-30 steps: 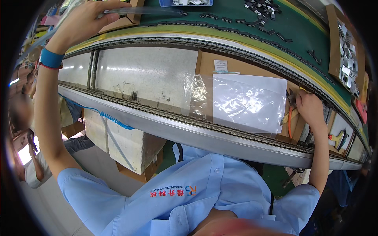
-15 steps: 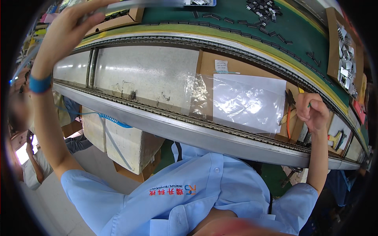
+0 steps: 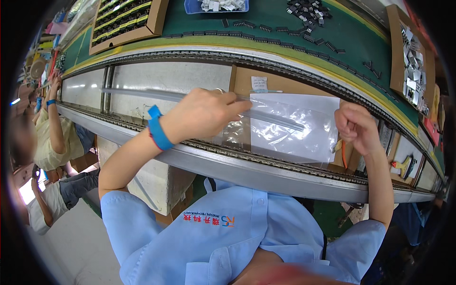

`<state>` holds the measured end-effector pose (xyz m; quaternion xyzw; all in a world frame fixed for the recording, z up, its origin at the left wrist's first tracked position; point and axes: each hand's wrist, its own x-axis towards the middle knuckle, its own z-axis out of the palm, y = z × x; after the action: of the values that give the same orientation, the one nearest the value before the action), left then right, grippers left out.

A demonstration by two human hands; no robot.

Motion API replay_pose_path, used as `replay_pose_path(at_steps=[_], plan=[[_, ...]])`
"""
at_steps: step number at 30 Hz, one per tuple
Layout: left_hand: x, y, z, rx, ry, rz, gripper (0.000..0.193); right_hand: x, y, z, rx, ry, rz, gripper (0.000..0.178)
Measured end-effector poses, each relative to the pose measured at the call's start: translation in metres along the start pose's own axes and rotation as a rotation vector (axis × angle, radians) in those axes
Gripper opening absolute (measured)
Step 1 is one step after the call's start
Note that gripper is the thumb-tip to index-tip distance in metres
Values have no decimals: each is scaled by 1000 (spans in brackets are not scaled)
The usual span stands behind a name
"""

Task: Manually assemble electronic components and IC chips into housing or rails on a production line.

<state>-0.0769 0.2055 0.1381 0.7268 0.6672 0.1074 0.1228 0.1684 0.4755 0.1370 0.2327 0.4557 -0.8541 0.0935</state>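
Observation:
My left hand [image 3: 202, 115], with a blue band on its wrist, is closed around a long, thin, clear plastic tube [image 3: 278, 120]. One end of the tube reaches over a clear plastic bag [image 3: 311, 135] on a white sheet of paper [image 3: 290, 102]; the other stretches left above the metal conveyor bed. My right hand [image 3: 356, 124] is curled up at the right edge of the paper. Its fingers hide whatever may be in them. Just below it shows the orange handle [image 3: 344, 156] of a tool.
Beyond the chain rail, the green bench [image 3: 199, 23] carries a row and heap of black chips [image 3: 306, 16], a blue tray [image 3: 216, 8] of small metal parts, and cardboard boxes [image 3: 159, 23] of components. Another person [image 3: 59, 137] is at the far left.
My left hand has come down from the upper left with the tube, to the middle over the conveyor. My right hand has shifted slightly left and stays curled.

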Motion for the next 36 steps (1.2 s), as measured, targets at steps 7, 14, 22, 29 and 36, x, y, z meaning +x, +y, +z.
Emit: replay_pose_path(at_steps=[7, 14, 22, 29, 36], plan=[[33, -15, -36, 181, 267, 110, 32, -11, -6, 5, -131, 120, 32, 24], [54, -86, -65, 680, 315, 43, 32, -12, -34, 13, -406, 145, -23, 28], [52, -93, -69, 612, 207, 94, 43, 43, -86, 61, -1040, 329, -174, 13], [56, -99, -72, 552, 180, 121, 26, 154, -96, 94, -1754, 194, -1277, 16], [56, -103, -66, 597, 206, 82, 20, 184, -114, 111, -2030, 178, -921, 15]])
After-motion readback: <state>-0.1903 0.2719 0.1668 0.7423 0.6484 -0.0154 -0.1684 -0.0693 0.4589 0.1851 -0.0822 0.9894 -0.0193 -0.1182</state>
